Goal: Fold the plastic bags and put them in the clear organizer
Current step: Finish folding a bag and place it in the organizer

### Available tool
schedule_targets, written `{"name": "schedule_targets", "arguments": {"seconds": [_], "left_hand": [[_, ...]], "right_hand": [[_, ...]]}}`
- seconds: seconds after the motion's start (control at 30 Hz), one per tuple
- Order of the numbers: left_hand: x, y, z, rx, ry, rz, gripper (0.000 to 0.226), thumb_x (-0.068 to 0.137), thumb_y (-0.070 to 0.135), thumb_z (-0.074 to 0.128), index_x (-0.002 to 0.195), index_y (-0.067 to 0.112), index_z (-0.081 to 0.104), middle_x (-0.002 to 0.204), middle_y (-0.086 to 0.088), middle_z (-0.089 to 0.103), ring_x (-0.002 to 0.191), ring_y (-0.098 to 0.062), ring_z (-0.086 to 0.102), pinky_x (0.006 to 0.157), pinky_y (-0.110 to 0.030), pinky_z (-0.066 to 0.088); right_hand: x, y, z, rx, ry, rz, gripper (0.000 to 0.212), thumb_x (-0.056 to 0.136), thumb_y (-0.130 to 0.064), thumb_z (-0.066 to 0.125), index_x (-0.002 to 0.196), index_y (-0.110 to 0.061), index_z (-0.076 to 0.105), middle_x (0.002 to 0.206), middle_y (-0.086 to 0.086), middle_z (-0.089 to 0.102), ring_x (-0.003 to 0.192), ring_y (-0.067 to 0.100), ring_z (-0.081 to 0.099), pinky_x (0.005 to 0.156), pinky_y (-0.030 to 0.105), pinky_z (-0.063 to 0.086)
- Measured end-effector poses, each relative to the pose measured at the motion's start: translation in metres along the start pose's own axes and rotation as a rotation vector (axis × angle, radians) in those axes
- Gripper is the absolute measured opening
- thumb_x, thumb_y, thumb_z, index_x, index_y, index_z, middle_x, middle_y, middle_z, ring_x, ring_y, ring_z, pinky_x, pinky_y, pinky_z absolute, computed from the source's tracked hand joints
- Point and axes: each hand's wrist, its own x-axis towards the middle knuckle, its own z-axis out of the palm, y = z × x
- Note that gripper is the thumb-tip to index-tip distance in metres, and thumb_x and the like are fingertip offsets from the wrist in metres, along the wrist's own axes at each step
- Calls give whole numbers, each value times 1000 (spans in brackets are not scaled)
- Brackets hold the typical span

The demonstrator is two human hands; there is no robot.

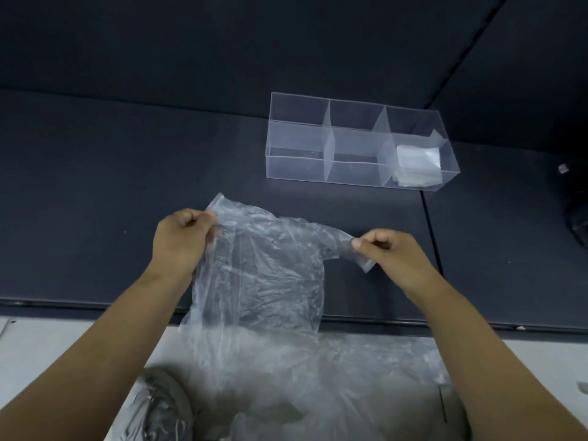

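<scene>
Tabletop: matte dark navy flat tabletop [95, 186], below and beyond the left fingers [197, 218] and right fingers [378, 241].
Back panel: dark upright wall panel [191, 43], far beyond the fingers.
Cloth: crumpled grey fabric bundle [162, 405], nearer than the left fingers.
Edge item: small pale blurred object [563, 168], far right of the right fingers.

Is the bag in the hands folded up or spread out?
Spread out. The plastic bag hangs wide and crinkly between the left hand and the right hand, each pinching its top edge.
</scene>
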Motion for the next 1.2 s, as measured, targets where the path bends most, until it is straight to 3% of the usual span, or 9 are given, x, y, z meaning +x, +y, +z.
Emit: {"name": "schedule_targets", "arguments": {"seconds": [0.13, 0.27, 0.33, 0.43, 0.57, 0.73, 0.87, 1.03, 1.2], "left_hand": [[8, 2, -7, -87, 7, -133, 27, 93, 29, 60, 71, 12, 62, 73, -10, 63, 72, -27, 57, 75, -43, 53], [8, 2, -1, -124, -42, -140, 28, 93, 27, 60, 67, 16, 61, 64, 1, 63, 63, -16, 59, 61, -27, 49], [6, 5, 3, -118, -59, -132, 30, 94, 27, 59, 66, 17, 61, 54, 8, 64, 51, -6, 60, 51, -19, 45], [10, 13, 5, -154, -33, -140, 32, 97, 25, 55, 67, 13, 61, 49, 7, 64, 40, -8, 57, 43, -21, 46], [14, 16, 5, -327, 0, -218, 24, 97, 25, 55, 77, 12, 59, 71, -5, 70, 67, -20, 69, 56, -26, 54], [-7, 2, -19, -349, -53, -152, 18, 97, 35, 54, 90, 19, 58, 96, -2, 68, 84, -12, 69, 62, -19, 52], [-40, -16, -45, -260, -51, -206, 18, 95, 28, 58, 90, 11, 60, 92, -11, 68, 81, -19, 69, 61, -22, 57], [-74, -26, -55, -181, -228, -287, 19, 89, 21, 64, 89, 3, 67, 82, -15, 69, 72, -22, 67, 61, -26, 59], [-70, -20, -54, -66, -390, -326, 16, 85, 23, 70, 89, 8, 72, 71, -7, 72, 66, -17, 71, 55, -22, 55]], "right_hand": [[1, 3, -28, 240, -160, 114, 53, 76, -48, 65, 86, 4, 69, 80, 16, 68, 85, 11, 63, 87, 24, 45], [2, -4, -53, 373, -224, 171, 34, 70, -45, 70, 80, -13, 73, 79, 4, 71, 72, 11, 67, 62, 18, 52], [11, -8, -54, 329, -47, 150, 16, 77, -28, 73, 74, -16, 63, 62, -1, 64, 54, 7, 58, 52, 15, 48], [30, -11, -59, 284, 336, 117, 16, 86, -1, 65, 80, -16, 59, 52, -6, 64, 44, 0, 54, 46, 11, 42], [29, -18, -64, 342, 548, 68, 17, 90, -1, 57, 84, -17, 58, 73, 4, 66, 51, -1, 60, 52, 12, 47], [-31, -16, -25, 204, 238, 109, 17, 93, -32, 59, 87, -18, 66, 79, 0, 68, 65, 6, 61, 57, 19, 49], [-91, -8, 18, 29, -115, 152, 31, 72, -56, 62, 98, -41, 67, 86, -12, 66, 78, 1, 63, 67, 13, 51], [-99, 1, 46, -86, -102, 132, 6, 84, -28, 70, 81, -24, 71, 89, -2, 62, 79, 11, 60, 67, 12, 43], [-96, 2, 42, -91, -133, 119, 25, 85, -32, 67, 60, -30, 65, 80, -2, 56, 64, 3, 54, 72, 28, 43]]}}
